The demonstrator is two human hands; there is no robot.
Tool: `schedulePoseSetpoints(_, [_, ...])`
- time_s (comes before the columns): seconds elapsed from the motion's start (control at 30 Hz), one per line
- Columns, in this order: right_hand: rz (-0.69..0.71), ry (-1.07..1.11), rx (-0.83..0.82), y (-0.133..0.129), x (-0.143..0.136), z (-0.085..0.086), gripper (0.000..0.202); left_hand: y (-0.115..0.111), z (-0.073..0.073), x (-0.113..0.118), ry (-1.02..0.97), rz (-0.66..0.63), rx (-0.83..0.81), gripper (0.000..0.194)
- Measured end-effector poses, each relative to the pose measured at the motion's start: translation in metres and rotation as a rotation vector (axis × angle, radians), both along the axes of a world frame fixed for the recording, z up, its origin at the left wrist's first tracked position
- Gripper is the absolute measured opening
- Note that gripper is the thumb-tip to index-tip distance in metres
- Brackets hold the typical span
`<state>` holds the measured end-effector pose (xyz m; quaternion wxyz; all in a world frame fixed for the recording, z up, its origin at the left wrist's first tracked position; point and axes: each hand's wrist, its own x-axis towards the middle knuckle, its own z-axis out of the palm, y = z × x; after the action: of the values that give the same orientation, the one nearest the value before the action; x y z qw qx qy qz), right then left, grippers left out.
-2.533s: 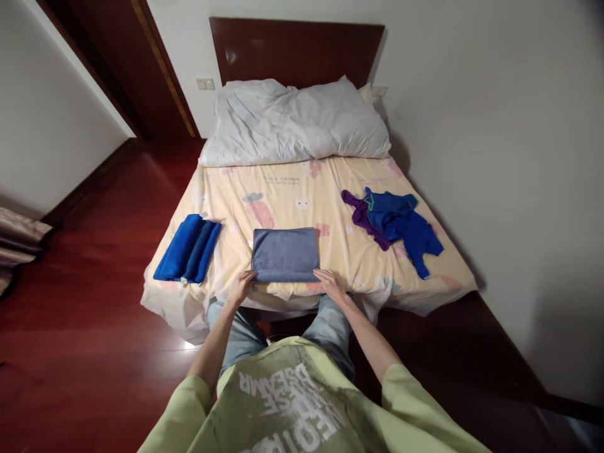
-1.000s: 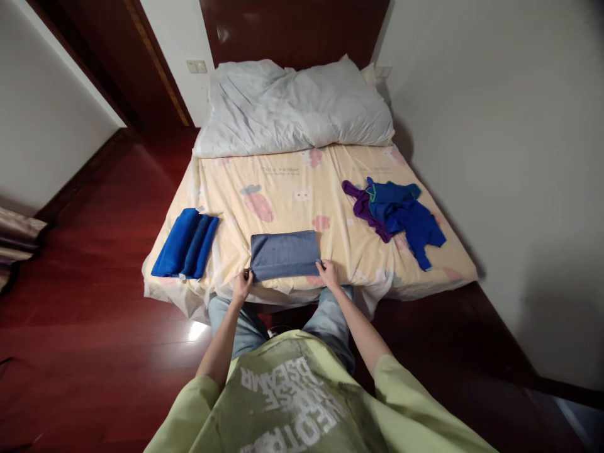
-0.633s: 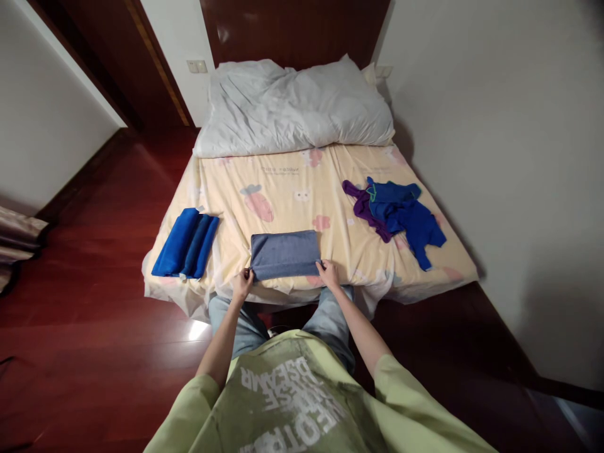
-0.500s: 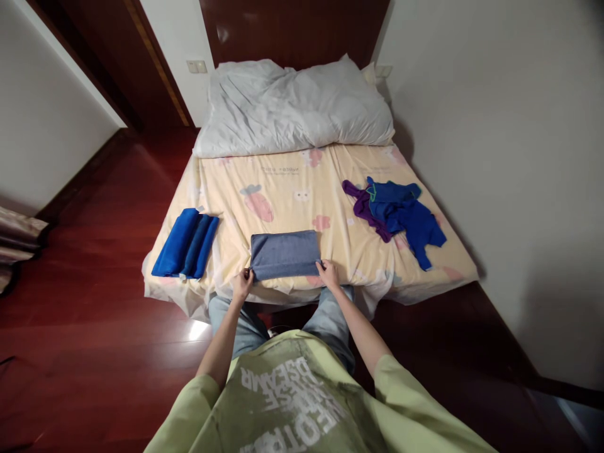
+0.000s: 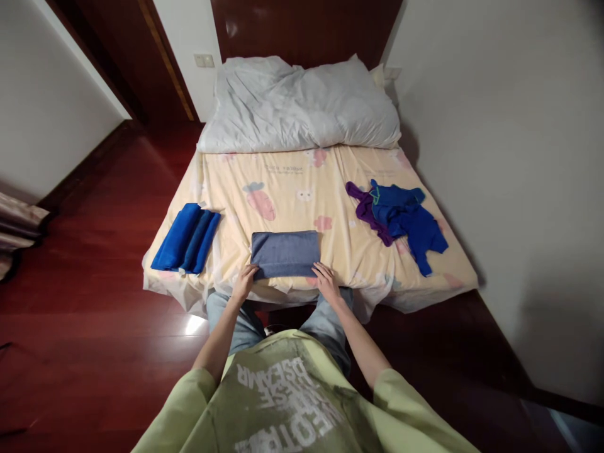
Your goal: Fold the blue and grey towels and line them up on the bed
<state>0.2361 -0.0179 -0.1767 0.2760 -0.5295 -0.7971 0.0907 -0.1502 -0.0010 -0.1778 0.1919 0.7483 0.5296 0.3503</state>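
Observation:
A grey-blue towel (image 5: 285,248), folded into a rectangle, lies flat near the front edge of the bed. My left hand (image 5: 244,282) rests at its near left corner, fingers stretched over the cloth. On the near right corner lies my right hand (image 5: 327,282), with its fingers extended and slightly apart. Neither hand grips the towel; the fingertips only touch it. To the left sit several rolled or folded blue towels (image 5: 186,239), side by side. A loose heap of blue cloths (image 5: 406,214) lies on the right, with a purple cloth (image 5: 367,211) partly beneath it.
The bed (image 5: 292,185) has a yellow sheet with a carrot print. A white quilt (image 5: 302,113) is bunched against the dark headboard (image 5: 306,31). A wall (image 5: 495,157) runs along the right side, and red wooden floor (image 5: 94,251) lies to the left.
My fingers were pinching the towel's near corners; now they are let go and stretched over its near edge. The towel stays in place. The view has shifted slightly.

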Motion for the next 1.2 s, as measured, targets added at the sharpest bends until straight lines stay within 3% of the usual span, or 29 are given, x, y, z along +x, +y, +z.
schedulePoseSetpoints(0.27, [-0.007, 0.062, -0.048, 0.008, 0.001, 0.002, 0.058, -0.014, 0.000, -0.002, 0.023, -0.084, -0.079, 0.057])
schedulePoseSetpoints(0.5, [-0.042, 0.091, -0.054, 0.012, -0.001, -0.002, 0.061, -0.003, -0.008, -0.004, -0.123, 0.050, -0.161, 0.061])
schedulePoseSetpoints(0.67, [-0.080, 0.161, -0.107, 0.019, -0.001, -0.002, 0.066, 0.001, -0.005, -0.006, -0.194, 0.101, -0.199, 0.053])
schedulePoseSetpoints(0.9, [-0.253, 0.381, -0.167, 0.035, -0.005, -0.011, 0.049, 0.008, -0.001, -0.005, -0.263, 0.224, -0.262, 0.032])
schedulePoseSetpoints(1.1, [-0.395, 0.518, -0.257, 0.040, -0.009, -0.015, 0.026, 0.012, 0.000, -0.006, -0.314, 0.273, -0.314, 0.037])
schedulePoseSetpoints(1.2, [-0.443, 0.534, -0.308, 0.040, -0.009, -0.013, 0.032, 0.011, 0.005, -0.003, -0.306, 0.283, -0.312, 0.041])
